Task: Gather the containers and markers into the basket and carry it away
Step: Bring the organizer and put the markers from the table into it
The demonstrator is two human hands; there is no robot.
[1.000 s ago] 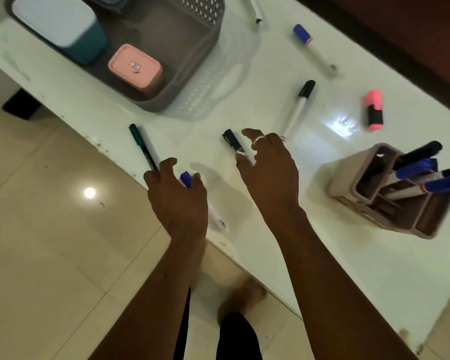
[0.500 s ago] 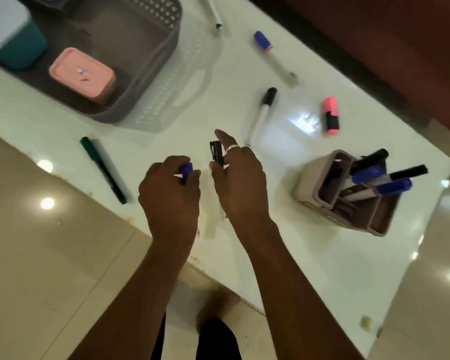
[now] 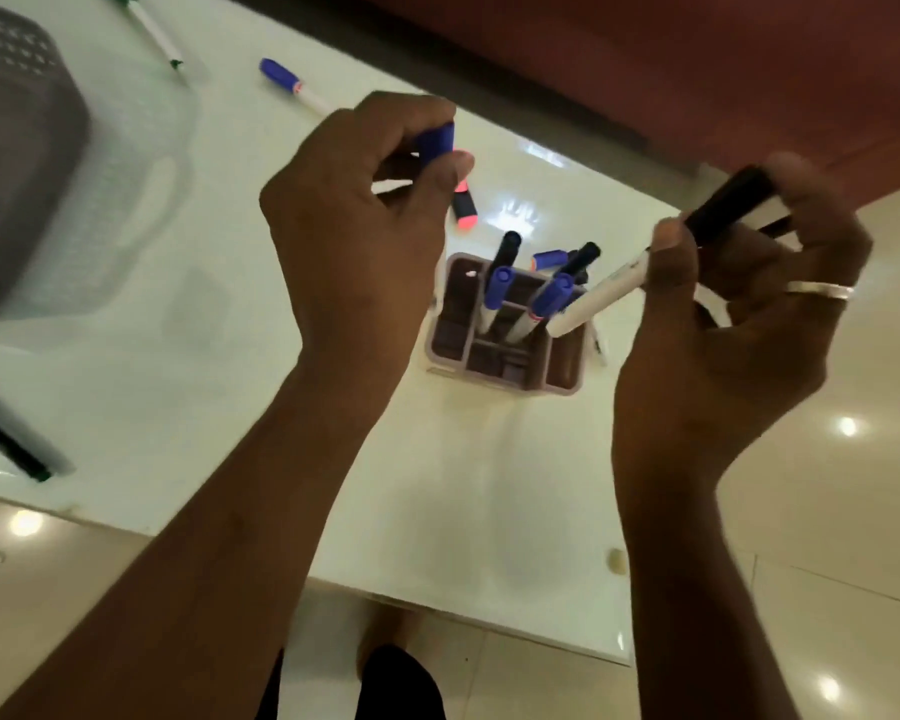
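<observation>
A blue-capped white marker is gripped by the curled fingers of the left hand and a black-capped white marker is pinched in the right hand, both above the mauve divided pen holder on the glossy white counter. The grey perforated plastic basket stands at far left.

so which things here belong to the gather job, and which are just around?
Job: left hand gripping blue-capped marker; right hand gripping black-capped marker; pen holder; basket; loose on the table: blue marker, green marker, pink highlighter, dark pen.
Just there: table; floor; ring.
</observation>
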